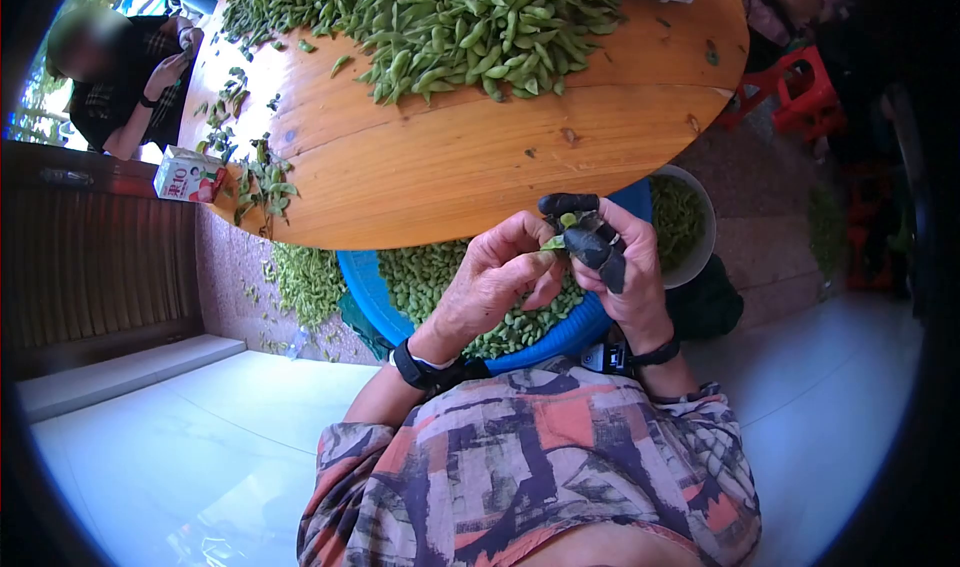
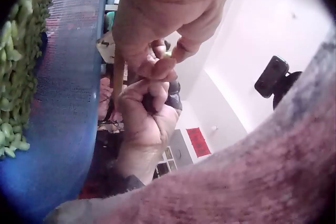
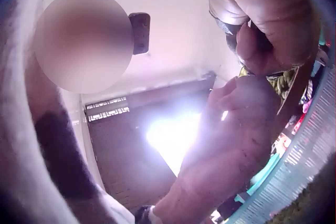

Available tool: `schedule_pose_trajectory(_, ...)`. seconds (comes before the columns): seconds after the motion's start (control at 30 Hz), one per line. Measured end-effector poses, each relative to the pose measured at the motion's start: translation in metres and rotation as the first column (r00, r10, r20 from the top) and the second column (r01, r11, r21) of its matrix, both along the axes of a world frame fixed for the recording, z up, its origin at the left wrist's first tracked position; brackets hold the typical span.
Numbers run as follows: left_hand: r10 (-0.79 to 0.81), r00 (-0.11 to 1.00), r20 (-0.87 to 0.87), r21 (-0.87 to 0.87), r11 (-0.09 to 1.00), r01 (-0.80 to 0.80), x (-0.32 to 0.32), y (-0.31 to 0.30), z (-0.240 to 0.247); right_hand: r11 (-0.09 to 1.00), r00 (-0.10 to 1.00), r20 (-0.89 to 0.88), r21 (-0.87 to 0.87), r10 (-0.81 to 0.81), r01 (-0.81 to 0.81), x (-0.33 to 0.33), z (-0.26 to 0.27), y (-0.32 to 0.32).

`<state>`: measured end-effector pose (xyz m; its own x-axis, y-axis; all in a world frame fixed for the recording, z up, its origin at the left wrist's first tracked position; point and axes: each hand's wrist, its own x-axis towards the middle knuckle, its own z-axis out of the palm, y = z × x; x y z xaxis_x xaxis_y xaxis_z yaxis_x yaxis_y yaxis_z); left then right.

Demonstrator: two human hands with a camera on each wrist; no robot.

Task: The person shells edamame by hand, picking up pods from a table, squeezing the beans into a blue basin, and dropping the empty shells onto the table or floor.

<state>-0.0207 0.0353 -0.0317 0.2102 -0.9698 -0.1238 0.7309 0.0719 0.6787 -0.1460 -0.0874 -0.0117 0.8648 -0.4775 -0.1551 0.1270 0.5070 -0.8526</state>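
Over a blue basket (image 1: pixel 372 297) of green beans, the two hands meet. Between thumb and fingers, the left hand (image 1: pixel 500 270) pinches a green pod (image 1: pixel 553 243). Black coverings (image 1: pixel 592 247) wrap the thumb and a finger of the right hand (image 1: pixel 635 267), whose curled fingers hold the pod's other side. In the left wrist view a bit of green (image 2: pixel 167 54) shows between the fingertips of the left hand (image 2: pixel 165 14), close to the right hand (image 2: pixel 147 119). The right wrist view has both hands touching, the pod mostly hidden.
A wooden table (image 1: pixel 450 167) carries a large heap of pods (image 1: pixel 480 27), loose leaves and a carton (image 1: pixel 188 175). Right of the basket stands a pale bowl (image 1: pixel 707 229) of green pieces. Beans lie on the floor (image 1: pixel 235 267) at left. Another person sits at upper left; red stools (image 1: pixel 808 97) stand at right.
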Motion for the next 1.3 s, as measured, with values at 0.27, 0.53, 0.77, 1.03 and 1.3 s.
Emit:
schedule_pose_trajectory(0.27, 0.016, 0.999, 0.045, 0.087, 0.996, -0.02, -0.002, 0.004, -0.005, 0.888, 0.985, -0.129, -0.458, -0.118, 0.046, 0.002, 0.007, 0.008)
schedule_pose_trajectory(0.53, -0.306, 0.36, 0.881, 0.151, 0.904, 0.4, 0.049, 0.026, 0.037, 0.843, 0.913, 0.038, -0.371, -0.405, 0.389, -0.064, -0.005, -0.038)
schedule_pose_trajectory(0.77, -0.106, -0.083, 0.991, 0.065, 0.916, -0.395, 0.158, -0.018, 0.08, 0.527, 0.648, -0.406, -0.85, -0.645, -0.009, -0.123, -0.025, -0.116)
schedule_pose_trajectory(1.03, -0.247, -0.36, 0.9, 0.049, 0.876, -0.479, 0.195, -0.055, 0.066, 0.357, 0.628, -0.254, -0.933, -0.736, 0.04, -0.102, -0.02, -0.109)
schedule_pose_trajectory(1.3, 0.042, -0.182, 0.982, -0.133, 0.844, -0.519, 0.175, -0.037, 0.062, 0.729, 0.922, -0.227, -0.68, -0.315, 0.082, 0.002, 0.04, -0.042)
